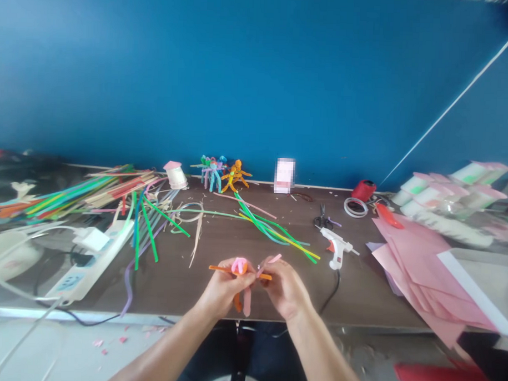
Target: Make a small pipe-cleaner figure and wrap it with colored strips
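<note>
Over the table's front edge, my left hand [224,288] is closed around a small pipe cleaner figure [239,266] in pink and orange. An orange strip sticks out to either side of it, and orange and pink ends hang below the fingers. Close beside it, my right hand [284,289] pinches a pink pipe cleaner [274,259], one end of which points up to the right. Whether this pink piece is joined to the figure is hidden by the fingers.
Loose pipe cleaners [273,227] lie ahead, before finished figures [213,172]. To the right are a glue gun [338,249], scissors [322,219] and pink sheets [418,263]. A power strip [91,268] and a pipe cleaner pile [83,190] occupy the left.
</note>
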A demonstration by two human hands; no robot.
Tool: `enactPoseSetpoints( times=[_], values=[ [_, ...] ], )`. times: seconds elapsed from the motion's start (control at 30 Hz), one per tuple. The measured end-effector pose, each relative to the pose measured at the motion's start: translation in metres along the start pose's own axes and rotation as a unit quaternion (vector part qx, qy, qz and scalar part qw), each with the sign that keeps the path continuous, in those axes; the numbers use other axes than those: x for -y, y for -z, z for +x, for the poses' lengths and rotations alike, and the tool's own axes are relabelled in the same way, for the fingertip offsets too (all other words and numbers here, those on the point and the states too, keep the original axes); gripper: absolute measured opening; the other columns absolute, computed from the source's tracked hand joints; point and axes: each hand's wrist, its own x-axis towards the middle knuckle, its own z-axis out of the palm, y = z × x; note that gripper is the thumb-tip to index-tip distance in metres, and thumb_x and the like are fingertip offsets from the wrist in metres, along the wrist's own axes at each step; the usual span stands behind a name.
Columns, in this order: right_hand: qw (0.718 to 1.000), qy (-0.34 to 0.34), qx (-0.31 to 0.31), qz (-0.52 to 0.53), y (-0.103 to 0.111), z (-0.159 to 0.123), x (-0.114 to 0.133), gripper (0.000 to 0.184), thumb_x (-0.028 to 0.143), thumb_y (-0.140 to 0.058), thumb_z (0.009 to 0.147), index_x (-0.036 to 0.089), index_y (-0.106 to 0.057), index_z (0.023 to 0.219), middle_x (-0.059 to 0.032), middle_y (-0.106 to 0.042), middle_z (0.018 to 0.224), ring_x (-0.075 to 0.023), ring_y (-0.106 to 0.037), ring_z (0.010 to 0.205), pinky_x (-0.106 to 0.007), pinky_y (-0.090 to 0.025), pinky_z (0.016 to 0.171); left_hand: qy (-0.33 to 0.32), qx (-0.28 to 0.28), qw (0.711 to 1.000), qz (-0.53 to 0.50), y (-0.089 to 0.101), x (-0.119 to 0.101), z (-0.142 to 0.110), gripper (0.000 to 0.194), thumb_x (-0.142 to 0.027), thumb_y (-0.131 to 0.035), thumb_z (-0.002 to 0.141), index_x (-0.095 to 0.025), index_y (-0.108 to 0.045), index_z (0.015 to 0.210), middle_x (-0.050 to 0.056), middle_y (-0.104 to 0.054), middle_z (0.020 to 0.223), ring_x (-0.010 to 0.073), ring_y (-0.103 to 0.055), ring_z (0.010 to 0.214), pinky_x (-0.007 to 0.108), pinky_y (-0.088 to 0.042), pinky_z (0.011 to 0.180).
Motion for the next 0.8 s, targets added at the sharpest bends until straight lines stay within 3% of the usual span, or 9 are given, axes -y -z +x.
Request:
enactPoseSetpoints(
  times=[0.17, 0.3, 0.43, 0.57, 0.67, 0.73, 0.8],
  values=[
    [0.999, 0.036, -0.034, 0.022, 0.004, 0.0, -0.017, 0.015, 0.019, -0.065, 0.059, 0.017, -0.051, 0.053, 0.0062, -0.046, 0.046, -0.0076, -0.041, 0.045, -0.02, -0.029, 0.046, -0.025, -0.145, 0.985, -0.086, -0.006, 0.014, 0.004, 0.016, -0.026, -0.069, 0.064, -0.014, -0.058, 0.067, -0.002, -0.058, 0.06, 0.0088, -0.058, 0.051, 0.017, -0.046, 0.048],
    [0.995, 0.073, -0.067, -0.005, 0.002, -0.003, -0.029, 0.022, 0.024, -0.064, 0.063, 0.018, -0.047, 0.051, 0.0074, -0.042, 0.045, -0.0074, -0.038, 0.044, -0.02, -0.029, 0.046, -0.017, -0.202, 0.974, -0.099, -0.013, 0.016, 0.007, 0.021, -0.027, -0.069, 0.063, -0.013, -0.059, 0.074, -0.002, -0.061, 0.065, 0.0059, -0.057, 0.047, 0.017, -0.048, 0.054],
    [0.965, 0.169, -0.072, -0.185, -0.002, -0.01, -0.034, 0.019, 0.028, -0.059, 0.071, 0.018, -0.052, 0.057, 0.0044, -0.048, 0.051, -0.0094, -0.043, 0.048, -0.021, -0.034, 0.049, -0.01, -0.184, 0.98, -0.082, -0.016, 0.015, 0.009, 0.025, -0.036, -0.063, 0.067, -0.014, -0.054, 0.075, -0.004, -0.057, 0.054, 0.0074, -0.045, 0.025, 0.019, -0.035, 0.027],
    [0.867, 0.281, -0.045, -0.408, -0.004, -0.02, -0.027, 0.015, 0.024, -0.051, 0.078, 0.018, -0.055, 0.064, -0.0005, -0.053, 0.063, -0.0139, -0.051, 0.061, -0.023, -0.04, 0.056, -0.03, -0.194, 0.98, -0.018, -0.012, 0.018, 0.01, 0.023, -0.036, -0.063, 0.067, -0.016, -0.052, 0.074, -0.006, -0.053, 0.046, 0.0092, -0.044, 0.022, 0.018, -0.029, 0.023],
    [0.801, 0.328, -0.027, -0.501, -0.004, -0.026, -0.011, 0.017, 0.022, -0.049, 0.08, 0.018, -0.057, 0.066, -0.0013, -0.055, 0.063, -0.0145, -0.051, 0.063, -0.025, -0.041, 0.061, -0.049, -0.176, 0.982, 0.044, -0.008, 0.018, 0.01, 0.018, -0.032, -0.062, 0.068, -0.016, -0.052, 0.07, -0.006, -0.052, 0.043, 0.0077, -0.042, 0.021, 0.016, -0.028, 0.024],
    [0.785, 0.34, -0.027, -0.517, -0.004, -0.026, 0.002, 0.016, 0.021, -0.049, 0.08, 0.018, -0.058, 0.066, -0.0015, -0.057, 0.063, -0.0142, -0.051, 0.062, -0.025, -0.04, 0.061, -0.042, -0.146, 0.986, 0.076, -0.006, 0.016, 0.009, 0.016, -0.029, -0.061, 0.067, -0.016, -0.052, 0.069, -0.006, -0.051, 0.043, 0.008, -0.042, 0.021, 0.016, -0.028, 0.024],
    [0.803, 0.323, -0.028, -0.5, -0.003, -0.024, 0.013, 0.016, 0.021, -0.051, 0.078, 0.018, -0.059, 0.065, -0.0014, -0.058, 0.063, -0.0134, -0.051, 0.06, -0.024, -0.039, 0.059, -0.021, -0.105, 0.989, 0.099, -0.004, 0.011, 0.007, 0.015, -0.028, -0.061, 0.066, -0.016, -0.054, 0.07, -0.006, -0.049, 0.041, 0.0089, -0.042, 0.021, 0.017, -0.026, 0.023]
  ],
)
